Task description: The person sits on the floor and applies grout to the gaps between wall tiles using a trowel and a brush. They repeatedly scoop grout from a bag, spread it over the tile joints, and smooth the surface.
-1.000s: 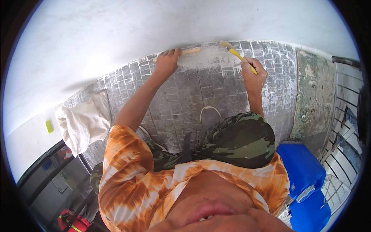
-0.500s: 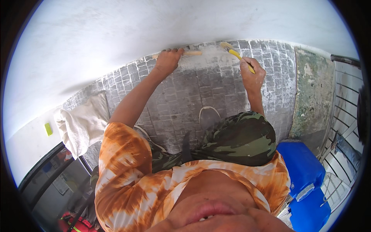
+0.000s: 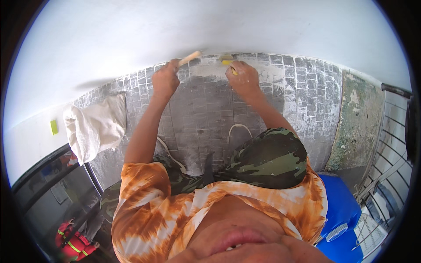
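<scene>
My left hand (image 3: 165, 80) is closed around a pale wooden strip (image 3: 190, 58), whose free end tilts up to the right against the foot of the white wall (image 3: 210, 26). To its right, my right hand (image 3: 244, 79) grips a paintbrush (image 3: 226, 62) with a yellow handle. Its bristles are at the line where the wall meets the grey stone-patterned tiles (image 3: 197, 103); I cannot tell whether they touch. White dust coats the tiles around both hands and fills their joints. Some white dust also marks my right hand.
A cream cloth sack (image 3: 97, 125) lies at the left near a dark-framed glass panel (image 3: 57, 193). Blue plastic containers (image 3: 340, 206) stand at the lower right by a black metal railing (image 3: 390, 144). A worn greenish strip of floor (image 3: 355, 118) borders the tiles.
My right hand has moved left with the paintbrush, closer to my left hand. My left hand has shifted left and lower, and the wooden strip, flat before, now tilts upward.
</scene>
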`<state>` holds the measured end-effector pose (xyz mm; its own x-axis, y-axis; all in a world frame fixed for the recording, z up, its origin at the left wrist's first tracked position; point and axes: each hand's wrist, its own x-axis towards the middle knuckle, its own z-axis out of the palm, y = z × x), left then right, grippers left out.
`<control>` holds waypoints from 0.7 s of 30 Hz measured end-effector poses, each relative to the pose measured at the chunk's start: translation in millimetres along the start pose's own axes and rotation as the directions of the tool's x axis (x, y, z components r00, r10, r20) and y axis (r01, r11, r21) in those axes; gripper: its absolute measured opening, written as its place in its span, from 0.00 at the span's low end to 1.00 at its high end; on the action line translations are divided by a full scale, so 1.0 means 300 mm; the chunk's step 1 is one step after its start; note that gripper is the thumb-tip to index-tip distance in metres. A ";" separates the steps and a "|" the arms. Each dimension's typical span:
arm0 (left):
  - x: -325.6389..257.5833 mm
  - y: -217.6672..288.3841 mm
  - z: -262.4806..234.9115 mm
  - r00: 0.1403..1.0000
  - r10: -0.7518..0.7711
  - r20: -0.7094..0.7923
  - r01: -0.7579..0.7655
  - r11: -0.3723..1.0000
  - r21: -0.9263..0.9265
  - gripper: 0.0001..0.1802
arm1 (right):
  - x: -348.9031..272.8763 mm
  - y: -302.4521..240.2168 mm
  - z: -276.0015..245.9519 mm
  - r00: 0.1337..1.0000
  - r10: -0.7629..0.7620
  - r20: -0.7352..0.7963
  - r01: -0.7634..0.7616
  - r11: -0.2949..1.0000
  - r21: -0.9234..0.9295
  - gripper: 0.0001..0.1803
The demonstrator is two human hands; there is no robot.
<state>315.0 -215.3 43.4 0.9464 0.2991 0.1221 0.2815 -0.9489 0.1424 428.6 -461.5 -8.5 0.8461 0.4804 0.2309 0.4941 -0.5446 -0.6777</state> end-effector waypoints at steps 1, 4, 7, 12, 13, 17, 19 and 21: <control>-0.033 -0.035 -0.028 0.995 -0.089 -0.033 0.089 0.996 -0.014 0.17 | 0.031 -0.036 -0.003 0.988 -0.134 0.081 0.123 0.984 0.130 0.13; -0.099 -0.080 -0.042 0.962 -0.252 -0.104 0.249 0.967 -0.046 0.15 | 0.177 -0.173 0.065 0.891 -0.344 0.298 0.266 0.925 0.272 0.14; -0.159 -0.110 -0.058 0.954 -0.277 -0.119 0.273 0.961 -0.050 0.14 | 0.270 -0.233 0.176 0.757 -0.291 0.585 0.318 0.946 0.060 0.14; -0.276 -0.207 -0.138 0.876 -0.461 -0.144 0.454 0.888 -0.080 0.13 | 0.309 -0.146 0.274 0.793 -0.163 0.588 0.203 0.979 -0.003 0.13; -0.291 -0.220 -0.135 0.879 -0.460 -0.123 0.446 0.886 -0.128 0.13 | 0.318 -0.134 0.276 0.809 -0.321 0.492 0.306 0.945 0.114 0.13; -0.346 -0.245 -0.097 0.809 -0.583 -0.069 0.552 0.795 -0.251 0.13 | 0.357 -0.153 0.252 0.748 -0.464 0.475 0.456 0.879 0.141 0.12; -0.369 -0.238 -0.084 0.755 -0.655 -0.040 0.620 0.732 -0.281 0.15 | 0.356 -0.177 0.235 0.718 -0.398 0.572 0.511 0.859 -0.044 0.13; -0.372 -0.222 -0.075 0.747 -0.656 -0.108 0.582 0.724 -0.371 0.15 | 0.341 -0.198 0.237 0.731 -0.424 0.535 0.486 0.873 0.027 0.15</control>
<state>187.0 -183.1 42.3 0.5056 0.8566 0.1035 0.6956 -0.4756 0.5385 471.6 -331.3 5.7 0.3020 0.9498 0.0820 0.8376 -0.2232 -0.4986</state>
